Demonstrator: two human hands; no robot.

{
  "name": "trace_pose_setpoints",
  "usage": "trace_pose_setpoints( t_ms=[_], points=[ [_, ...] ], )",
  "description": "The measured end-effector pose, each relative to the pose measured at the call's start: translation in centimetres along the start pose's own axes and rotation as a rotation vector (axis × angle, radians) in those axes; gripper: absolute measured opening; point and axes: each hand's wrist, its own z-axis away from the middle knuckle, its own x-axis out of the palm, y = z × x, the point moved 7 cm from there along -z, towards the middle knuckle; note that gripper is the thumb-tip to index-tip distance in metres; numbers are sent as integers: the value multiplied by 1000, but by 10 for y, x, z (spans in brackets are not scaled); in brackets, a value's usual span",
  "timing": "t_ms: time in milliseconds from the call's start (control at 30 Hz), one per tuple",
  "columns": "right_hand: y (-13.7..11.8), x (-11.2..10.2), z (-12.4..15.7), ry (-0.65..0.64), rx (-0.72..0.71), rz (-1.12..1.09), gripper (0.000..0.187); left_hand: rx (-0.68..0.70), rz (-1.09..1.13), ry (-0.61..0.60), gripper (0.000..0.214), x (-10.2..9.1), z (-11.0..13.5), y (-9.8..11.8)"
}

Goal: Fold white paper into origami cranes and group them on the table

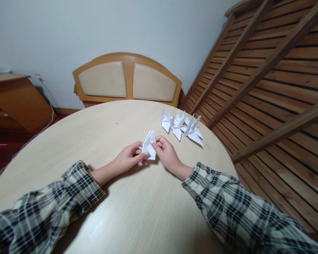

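Note:
A folded piece of white paper [149, 145] is held above the middle of the round table, with narrow points at its top end. My left hand [131, 155] pinches its lower left side, thumb on the front face. On its right edge my right hand [166, 152] is closed, the thumb pressed against the paper near the middle. The fingers behind the paper are partly hidden. Several white folded paper cranes [178, 125] stand grouped beyond my right hand, near the table's far right edge.
The round pale wooden table [116, 211] spreads out under both arms. Behind it is a wooden headboard [129, 77] with cream panels against the wall. A slatted wooden frame [267, 77] leans on the right. At left stands a wooden desk [21, 102] with a white cable [52, 106] near it.

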Motion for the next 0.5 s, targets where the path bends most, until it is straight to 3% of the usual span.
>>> trace_pose_setpoints(
  t_ms=[233, 367, 500],
  points=[
    [2, -4, -2, 67, -28, -26, 30, 18, 34, 3, 28, 0, 0, -2],
    [1, -12, -1, 178, -66, 2, 46, 7, 58, 76, 31, -6, -2, -1],
    [-4, -12, 1, 171, -110, 60, 42, 9, 69, 136, 31, -11, -3, -3]
  ],
)
